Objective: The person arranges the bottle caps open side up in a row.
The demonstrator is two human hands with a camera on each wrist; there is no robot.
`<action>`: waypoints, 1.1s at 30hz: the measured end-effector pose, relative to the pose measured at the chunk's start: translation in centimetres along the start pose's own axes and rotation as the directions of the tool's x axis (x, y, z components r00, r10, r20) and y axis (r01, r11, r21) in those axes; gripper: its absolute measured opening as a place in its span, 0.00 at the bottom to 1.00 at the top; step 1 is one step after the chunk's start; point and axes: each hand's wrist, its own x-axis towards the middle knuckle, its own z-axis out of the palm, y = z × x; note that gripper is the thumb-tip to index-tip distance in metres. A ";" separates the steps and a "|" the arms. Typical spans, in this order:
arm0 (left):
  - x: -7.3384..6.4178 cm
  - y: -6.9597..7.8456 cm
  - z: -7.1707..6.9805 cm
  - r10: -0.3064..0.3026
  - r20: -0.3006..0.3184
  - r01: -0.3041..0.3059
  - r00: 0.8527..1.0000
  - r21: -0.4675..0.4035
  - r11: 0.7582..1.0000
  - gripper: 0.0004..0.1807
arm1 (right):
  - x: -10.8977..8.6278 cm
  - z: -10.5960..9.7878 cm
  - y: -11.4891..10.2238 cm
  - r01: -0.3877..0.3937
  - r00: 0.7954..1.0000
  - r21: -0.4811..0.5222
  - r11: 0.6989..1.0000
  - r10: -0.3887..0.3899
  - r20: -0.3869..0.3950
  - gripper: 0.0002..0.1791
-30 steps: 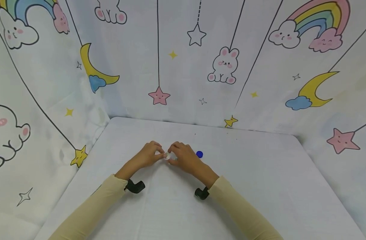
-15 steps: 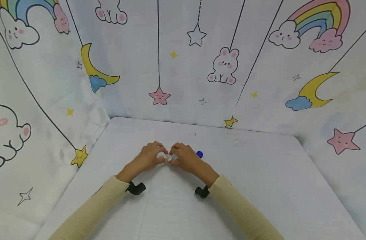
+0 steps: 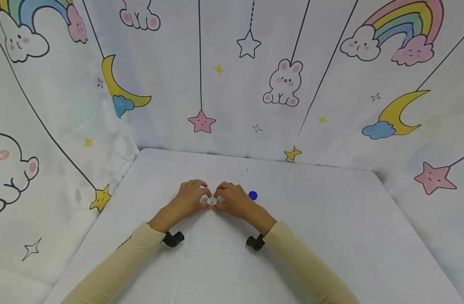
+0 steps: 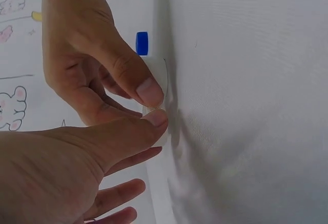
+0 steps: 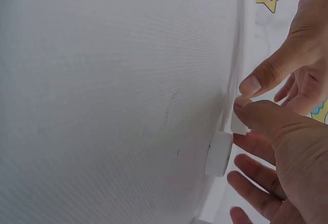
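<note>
In the head view my left hand [image 3: 188, 197] and right hand [image 3: 234, 201] meet over the table. Between their fingertips is a small whitish, partly translucent piece [image 3: 212, 201], its kind unclear. Both hands pinch it, thumb tips nearly touching in the left wrist view. Paler bits show at either side, mostly covered by fingers. A short white cylinder [image 5: 219, 154] sits on the table beneath the right hand in the right wrist view. Close beyond the right hand lies a round blue piece [image 3: 253, 195], which looks like a short cylinder in the left wrist view.
A white cloth covers the table [image 3: 311, 228]. Behind it hangs a backdrop [image 3: 232, 84] printed with stars, moons, rabbits and rainbows. Dark wrist-worn cameras [image 3: 174, 239] stick out below both sleeves. A few tiny dark specks mark the table's far side.
The left fingers have shifted in around the whitish piece. It looked crumpled and spread half a second ago and now shows a rounded outline, slightly nearer me. The blue piece has stayed put.
</note>
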 end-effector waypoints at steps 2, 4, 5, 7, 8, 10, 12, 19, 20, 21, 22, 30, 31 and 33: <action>0.1 -0.1 0.2 0.003 -0.009 -0.003 1.000 0.017 1.000 0.11 | 0.0 0.0 -0.1 -0.011 1.000 -0.001 1.000 0.011 0.008 0.15; 0.1 -0.1 0.3 0.005 -0.017 -0.004 1.000 0.027 1.000 0.11 | 0.1 0.1 -0.1 -0.019 1.000 -0.005 1.000 0.020 0.015 0.15; 0.1 -0.1 0.3 0.006 -0.020 -0.005 1.000 0.031 0.999 0.12 | 0.1 0.1 -0.1 -0.024 1.000 -0.005 1.000 0.024 0.019 0.15; 0.1 -0.1 0.3 0.011 -0.027 -0.010 1.000 0.038 0.999 0.12 | 0.2 0.1 -0.1 -0.031 0.999 -0.006 1.000 0.031 0.026 0.15; 0.1 -0.1 0.3 0.012 -0.028 -0.011 1.000 0.040 0.999 0.12 | 0.2 0.1 -0.1 -0.034 0.999 -0.009 0.999 0.035 0.029 0.15; 0.0 -0.1 0.3 0.015 -0.032 -0.014 0.999 0.046 0.999 0.12 | 0.2 0.2 -0.1 -0.040 0.999 -0.011 0.999 0.041 0.033 0.16; 0.0 -0.1 0.3 0.018 -0.034 -0.016 0.999 0.052 0.999 0.12 | 0.2 0.2 -0.1 -0.044 0.998 -0.009 0.999 0.044 0.035 0.16; -0.1 0.0 0.4 0.018 -0.040 -0.016 0.999 0.051 0.999 0.12 | 0.3 0.4 0.0 -0.035 0.999 -0.012 0.999 0.036 0.031 0.15; -0.1 0.0 0.4 0.019 -0.042 -0.017 0.999 0.052 0.999 0.12 | 0.3 0.5 0.0 -0.034 0.999 -0.014 0.999 0.035 0.029 0.15; -0.1 0.0 0.4 0.021 -0.044 -0.018 0.999 0.053 0.998 0.12 | 0.3 0.5 0.0 -0.034 0.999 -0.018 0.999 0.034 0.029 0.15; -0.1 -0.1 0.4 0.022 -0.046 -0.020 0.999 0.055 0.998 0.12 | 0.3 0.5 0.0 -0.034 0.999 -0.022 0.999 0.034 0.028 0.15; -0.1 -0.1 0.5 0.030 -0.039 -0.026 0.999 0.078 0.997 0.13 | 0.3 0.7 0.0 -0.043 0.998 -0.040 0.998 0.044 0.033 0.16; -0.1 0.0 0.5 0.030 -0.038 -0.027 0.999 0.080 0.996 0.14 | 0.3 0.7 0.0 -0.043 0.998 -0.044 0.998 0.045 0.034 0.17; -0.1 0.1 0.4 0.032 -0.034 -0.028 0.999 0.090 0.996 0.16 | 0.2 0.5 0.1 -0.049 0.998 -0.054 0.997 0.051 0.040 0.18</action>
